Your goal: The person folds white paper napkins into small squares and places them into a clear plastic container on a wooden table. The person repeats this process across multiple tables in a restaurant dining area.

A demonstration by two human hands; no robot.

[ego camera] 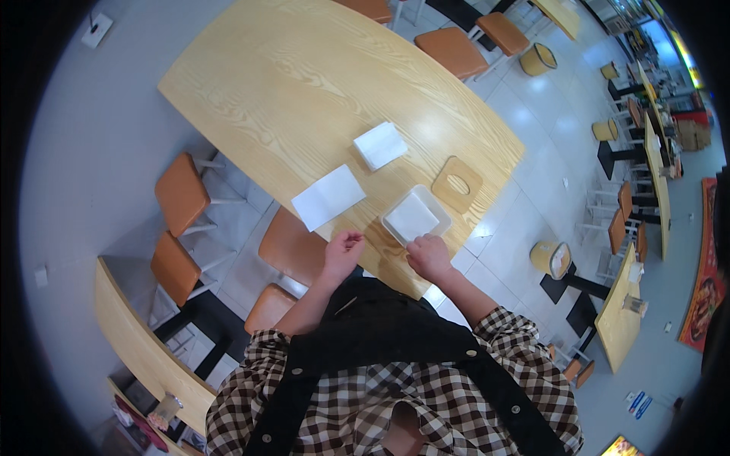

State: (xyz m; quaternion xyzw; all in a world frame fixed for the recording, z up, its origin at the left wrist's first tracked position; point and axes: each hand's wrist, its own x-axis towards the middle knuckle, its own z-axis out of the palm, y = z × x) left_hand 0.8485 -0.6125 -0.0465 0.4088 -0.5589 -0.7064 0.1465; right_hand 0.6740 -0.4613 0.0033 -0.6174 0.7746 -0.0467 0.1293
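A white plastic box without its lid sits near the table's right corner, with white paper napkins lying inside. My right hand touches the box's near corner, its fingers curled at the rim beside the napkins; the fingertips are partly hidden. Left of the box, over the table's near edge, my left hand is curled with nothing visible in it. A flat white sheet lies beyond it. Farther in stands a stack of white napkins. Right of that rests a wooden lid with an oval opening.
The wood-grain table spans the space ahead. An orange-brown chair seat is pushed against its near edge, with more chairs to the left. Yellow bins and other tables stand on the tiled floor at right.
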